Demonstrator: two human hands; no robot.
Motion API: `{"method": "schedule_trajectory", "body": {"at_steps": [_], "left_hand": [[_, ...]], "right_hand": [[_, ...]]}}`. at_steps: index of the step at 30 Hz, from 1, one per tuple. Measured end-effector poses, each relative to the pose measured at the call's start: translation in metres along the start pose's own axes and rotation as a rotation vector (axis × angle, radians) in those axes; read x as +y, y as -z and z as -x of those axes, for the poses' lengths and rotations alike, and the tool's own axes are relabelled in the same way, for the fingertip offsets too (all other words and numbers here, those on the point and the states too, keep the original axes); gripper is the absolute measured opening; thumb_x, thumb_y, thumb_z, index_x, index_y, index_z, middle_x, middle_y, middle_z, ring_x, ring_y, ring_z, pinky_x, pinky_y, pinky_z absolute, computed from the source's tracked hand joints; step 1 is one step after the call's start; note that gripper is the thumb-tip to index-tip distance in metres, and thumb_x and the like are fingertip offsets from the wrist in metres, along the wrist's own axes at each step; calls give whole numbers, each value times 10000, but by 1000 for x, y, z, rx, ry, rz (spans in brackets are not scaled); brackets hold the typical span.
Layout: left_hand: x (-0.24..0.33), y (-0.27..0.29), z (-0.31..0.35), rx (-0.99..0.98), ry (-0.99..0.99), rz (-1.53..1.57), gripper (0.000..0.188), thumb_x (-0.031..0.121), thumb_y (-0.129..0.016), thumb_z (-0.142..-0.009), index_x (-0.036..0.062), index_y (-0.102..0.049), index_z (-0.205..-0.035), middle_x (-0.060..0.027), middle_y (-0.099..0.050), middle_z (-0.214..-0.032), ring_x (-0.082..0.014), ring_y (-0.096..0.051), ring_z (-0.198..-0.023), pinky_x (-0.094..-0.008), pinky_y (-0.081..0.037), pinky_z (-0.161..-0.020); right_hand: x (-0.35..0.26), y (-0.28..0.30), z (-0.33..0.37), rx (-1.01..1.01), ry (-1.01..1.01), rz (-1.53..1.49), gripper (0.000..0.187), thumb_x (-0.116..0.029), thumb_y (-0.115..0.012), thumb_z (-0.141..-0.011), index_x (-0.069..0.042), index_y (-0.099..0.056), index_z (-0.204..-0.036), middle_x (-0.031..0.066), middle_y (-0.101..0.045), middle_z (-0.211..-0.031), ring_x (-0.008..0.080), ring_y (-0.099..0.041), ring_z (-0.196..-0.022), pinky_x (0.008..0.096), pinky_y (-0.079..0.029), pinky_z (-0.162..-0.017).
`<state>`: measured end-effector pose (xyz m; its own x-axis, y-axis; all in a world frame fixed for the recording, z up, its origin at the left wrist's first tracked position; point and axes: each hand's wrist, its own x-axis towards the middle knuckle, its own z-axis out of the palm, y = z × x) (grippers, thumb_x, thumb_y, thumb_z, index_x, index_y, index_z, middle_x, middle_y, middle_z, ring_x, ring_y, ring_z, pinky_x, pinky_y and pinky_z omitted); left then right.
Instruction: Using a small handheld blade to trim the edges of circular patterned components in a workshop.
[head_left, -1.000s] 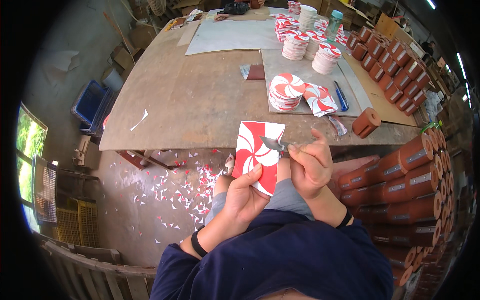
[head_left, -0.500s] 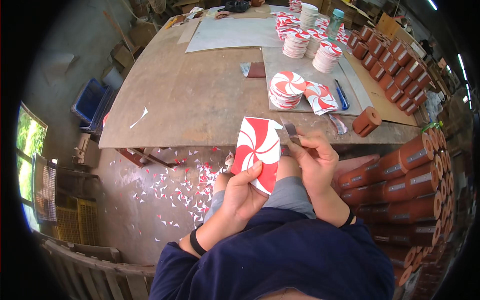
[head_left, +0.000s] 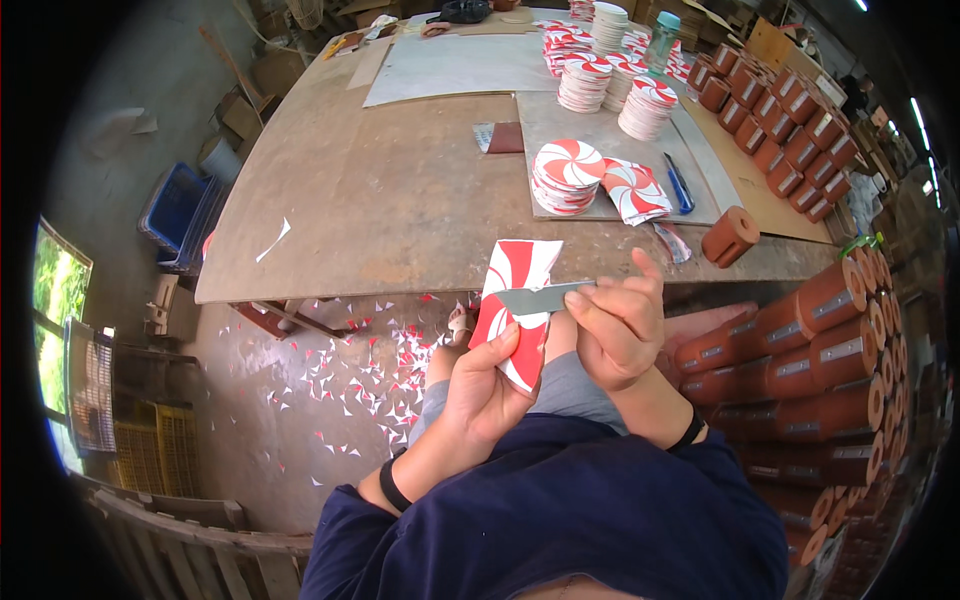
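Note:
My left hand (head_left: 482,392) grips a red-and-white swirl-patterned card (head_left: 516,262) over my lap, thumb on its face. The card is tilted, its top edge straight and pointed at the right corner. Between thumb and fingers of my right hand (head_left: 622,330) is a flat grey metal blade (head_left: 545,300), which lies across the front of the card; whether it touches cannot be told. Beyond my hands, on the table (head_left: 380,220), stand a stack of round swirl discs (head_left: 570,165) and a pile of angular swirl cards (head_left: 636,190). A blue utility knife (head_left: 680,187) lies beside the pile.
Red and white scraps (head_left: 385,375) litter the floor at left. More disc stacks (head_left: 584,82) and a bottle (head_left: 662,42) stand farther back. Brown cylinders (head_left: 770,130) are piled at right, with one cylinder (head_left: 731,237) near the table edge. Long brown tubes (head_left: 800,370) are stacked beside me.
My right hand has brought the blade leftward from the card's upper right edge to across its face, and turned it flat. The card has rotated in my left hand and looks narrower.

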<state>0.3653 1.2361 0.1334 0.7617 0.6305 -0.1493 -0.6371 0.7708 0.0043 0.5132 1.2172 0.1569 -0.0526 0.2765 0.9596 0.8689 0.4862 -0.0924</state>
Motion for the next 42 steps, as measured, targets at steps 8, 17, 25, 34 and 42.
{"method": "schedule_trajectory", "body": {"at_steps": [8,17,25,34,42], "left_hand": [[-4,-1,0,-56,54,7,300,9,-477,-786,25,-425,-1081,-85,-535,-984,-174,-534,-916,-278,-474,-756],[-3,-1,1,-17,23,16,311,4,-479,-781,23,-419,-1086,-87,-534,-984,-176,-538,-899,-278,-467,-769],[0,3,3,-33,73,-84,319,13,-471,-779,19,-415,-1092,-84,-527,-1014,-185,-531,-923,-304,-443,-799],[1,-5,5,-79,34,-268,418,22,-477,-766,-2,-346,-1162,-101,-476,-1103,-212,-470,-1028,-347,-373,-891],[3,0,3,-92,91,-178,401,24,-486,-760,6,-364,-1142,-102,-506,-1047,-207,-516,-955,-329,-429,-823]], "right_hand": [[11,-4,0,22,7,0,214,-10,-622,-547,-84,-620,-747,-1,-502,-666,152,-448,-568,394,-370,-828],[0,9,-2,-21,-64,-147,238,105,-618,-560,-61,-592,-728,28,-511,-700,154,-474,-581,420,-378,-842],[7,8,-4,-8,-86,-116,226,116,-607,-574,-54,-582,-720,26,-510,-673,143,-493,-591,413,-377,-845],[6,11,-5,29,-125,-203,232,90,-604,-546,-66,-604,-718,9,-508,-640,151,-482,-565,379,-393,-795],[3,10,-5,34,-76,-116,230,85,-591,-550,-59,-603,-729,17,-511,-653,150,-484,-566,388,-392,-791]]}}
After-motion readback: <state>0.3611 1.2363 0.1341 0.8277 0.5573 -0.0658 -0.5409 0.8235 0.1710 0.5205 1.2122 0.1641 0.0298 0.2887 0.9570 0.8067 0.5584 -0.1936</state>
